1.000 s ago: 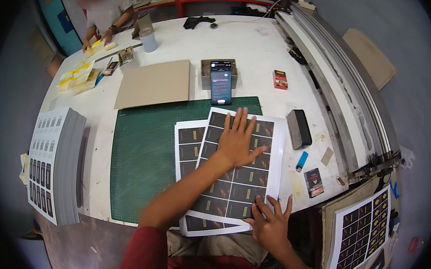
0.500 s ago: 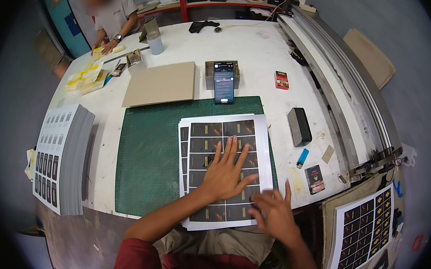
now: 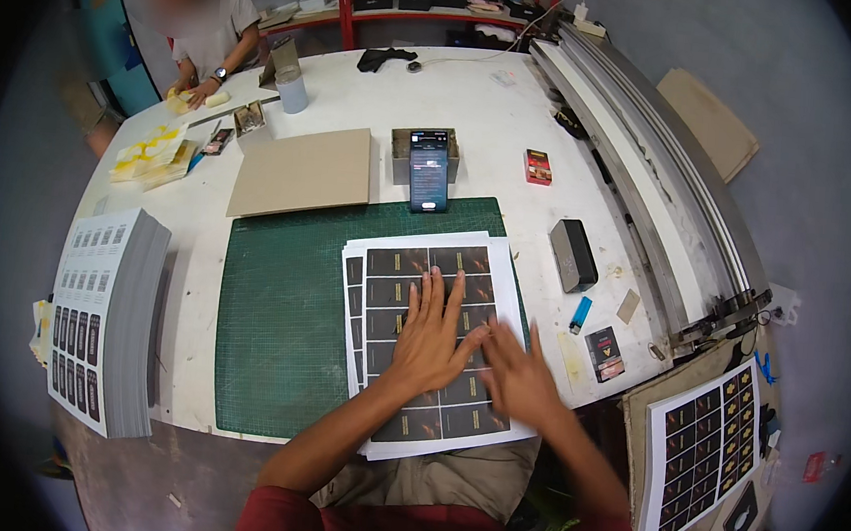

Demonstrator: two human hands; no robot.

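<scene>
A small stack of white sheets printed with rows of dark labels lies on the green cutting mat at the table's near edge. My left hand rests flat on the top sheet, fingers spread. My right hand lies flat beside it on the sheet's right side, blurred with motion. Neither hand holds anything.
A tall pile of printed sheets sits at the left, another sheet at the lower right. A phone, cardboard board, black case, blue lighter and long metal cutter rail lie around. A person works at the far corner.
The sheet stack has been squared up on the mat. My right hand moved up from the table's near edge onto the sheets beside my left hand.
</scene>
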